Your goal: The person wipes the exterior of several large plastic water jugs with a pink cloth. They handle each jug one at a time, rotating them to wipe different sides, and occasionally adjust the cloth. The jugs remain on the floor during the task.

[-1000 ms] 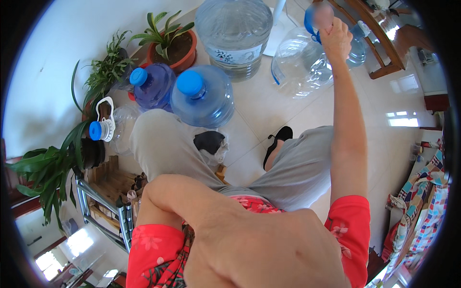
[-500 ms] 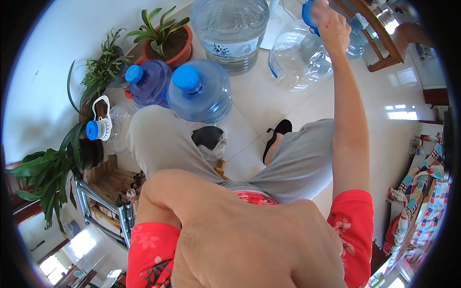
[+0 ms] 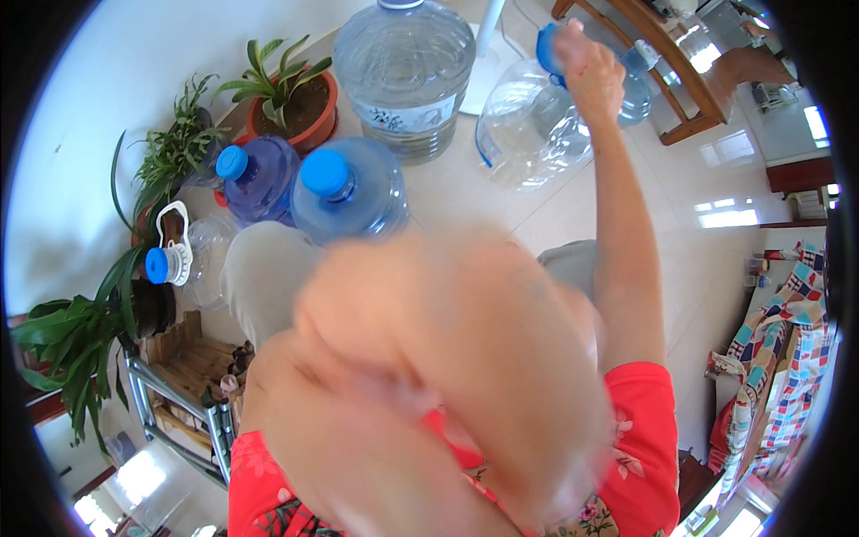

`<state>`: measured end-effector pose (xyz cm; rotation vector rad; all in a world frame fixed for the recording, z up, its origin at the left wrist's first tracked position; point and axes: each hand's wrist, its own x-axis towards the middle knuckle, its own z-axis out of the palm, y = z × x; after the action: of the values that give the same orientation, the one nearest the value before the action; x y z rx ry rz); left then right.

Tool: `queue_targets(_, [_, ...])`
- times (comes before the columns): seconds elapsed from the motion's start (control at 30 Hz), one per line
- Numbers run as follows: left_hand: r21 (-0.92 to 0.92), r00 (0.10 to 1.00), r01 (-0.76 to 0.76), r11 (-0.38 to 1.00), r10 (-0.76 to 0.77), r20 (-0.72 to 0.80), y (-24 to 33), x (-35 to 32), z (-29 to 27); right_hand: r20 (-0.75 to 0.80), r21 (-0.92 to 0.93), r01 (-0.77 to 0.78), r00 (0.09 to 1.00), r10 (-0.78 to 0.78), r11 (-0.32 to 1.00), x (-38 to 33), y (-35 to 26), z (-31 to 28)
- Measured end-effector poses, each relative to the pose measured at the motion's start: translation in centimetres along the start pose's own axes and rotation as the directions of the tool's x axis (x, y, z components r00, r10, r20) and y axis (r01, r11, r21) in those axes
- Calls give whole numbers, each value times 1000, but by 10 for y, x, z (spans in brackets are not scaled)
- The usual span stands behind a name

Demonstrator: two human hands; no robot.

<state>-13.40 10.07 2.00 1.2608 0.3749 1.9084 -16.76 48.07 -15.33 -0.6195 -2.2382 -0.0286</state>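
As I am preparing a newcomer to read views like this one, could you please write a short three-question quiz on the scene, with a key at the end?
1. Multiple choice: the right hand is at the top of which thing?
A) the metal rack
B) the patterned cloth
C) the clear bottle near the white base

2. True or false: in the picture, the orange pot stands to the left of the large labelled bottle.

3. Short answer: what colour is the cap on the white-handled bottle?

Key: 1. C; 2. True; 3. Blue.
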Motion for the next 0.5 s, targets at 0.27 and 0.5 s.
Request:
queue_targets(0.27, [555,936,-19,832,209,-282,45,-10,27,-31,-168,214,975,-222,962,-18,-13,-19])
queue_targets(0.5, [828,849,-244,505,523,-69,68,-46,37,-122,166,22,993,-1,986,-6,3,-26])
